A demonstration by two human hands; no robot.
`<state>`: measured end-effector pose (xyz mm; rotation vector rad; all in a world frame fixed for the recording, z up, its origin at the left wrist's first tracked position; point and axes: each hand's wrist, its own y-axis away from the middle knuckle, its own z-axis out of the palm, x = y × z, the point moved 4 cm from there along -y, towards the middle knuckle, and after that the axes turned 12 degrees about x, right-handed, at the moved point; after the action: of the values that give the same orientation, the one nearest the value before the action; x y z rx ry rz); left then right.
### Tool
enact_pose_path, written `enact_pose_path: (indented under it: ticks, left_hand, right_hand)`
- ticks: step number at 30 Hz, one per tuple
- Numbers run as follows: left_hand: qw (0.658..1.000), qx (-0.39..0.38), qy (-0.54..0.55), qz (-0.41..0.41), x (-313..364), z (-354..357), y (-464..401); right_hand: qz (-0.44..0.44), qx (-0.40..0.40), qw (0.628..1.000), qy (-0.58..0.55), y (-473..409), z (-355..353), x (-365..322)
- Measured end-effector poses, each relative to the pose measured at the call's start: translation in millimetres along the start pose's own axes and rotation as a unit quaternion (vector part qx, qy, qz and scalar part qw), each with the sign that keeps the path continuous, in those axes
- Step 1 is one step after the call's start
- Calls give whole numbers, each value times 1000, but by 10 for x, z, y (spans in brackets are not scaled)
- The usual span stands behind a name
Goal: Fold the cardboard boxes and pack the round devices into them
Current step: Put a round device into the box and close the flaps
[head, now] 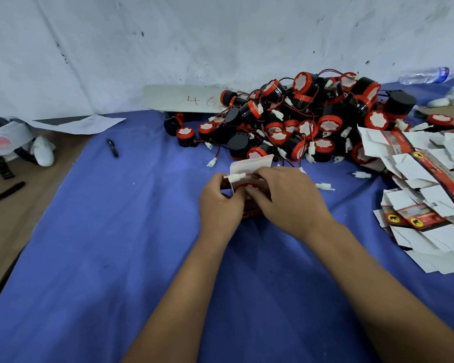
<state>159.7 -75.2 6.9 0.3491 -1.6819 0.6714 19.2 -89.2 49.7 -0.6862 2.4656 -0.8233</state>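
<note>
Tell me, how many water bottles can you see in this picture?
1. A clear plastic water bottle lies on its side at the far right, against the white wall behind the pile of round devices. Others may be hidden behind that pile.

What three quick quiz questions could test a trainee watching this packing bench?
1. True or false: both hands grip the red cardboard box.
2. Which side of the blue cloth holds the stack of flat unfolded cartons: A left, B right?
3. What number is written on the grey board behind the pile of black-and-red round devices?

Key: 1 true, left hand and right hand; 2 B; 3 46.
</note>
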Motion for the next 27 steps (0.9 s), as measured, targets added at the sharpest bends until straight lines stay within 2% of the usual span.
enact_pose_path:
  ticks: [4, 7, 10, 15, 20, 27]
  left_hand:
    - [997, -55, 28, -37, -1, -21, -11]
    - [983, -157, 71, -59, 5, -47, -52]
    - [972, -232, 40, -3, -10, -90, -74]
    - [975, -184, -77, 101, 11, -59, -62]
    - [975, -167, -108, 105, 3, -70, -92]
    - [972, -176, -115, 102, -25, -65, -138]
  right_hand:
    - [16, -37, 999, 24, -68, 9, -24]
    - [24, -68, 997, 29, -85, -7, -24]
    - [49, -66, 996, 32, -113, -33, -37]
    - [81, -77, 992, 49, -251, -15, -103]
    - [93, -150, 980, 92, -408, 73, -103]
    - [76, -175, 976, 100, -418, 37, -43]
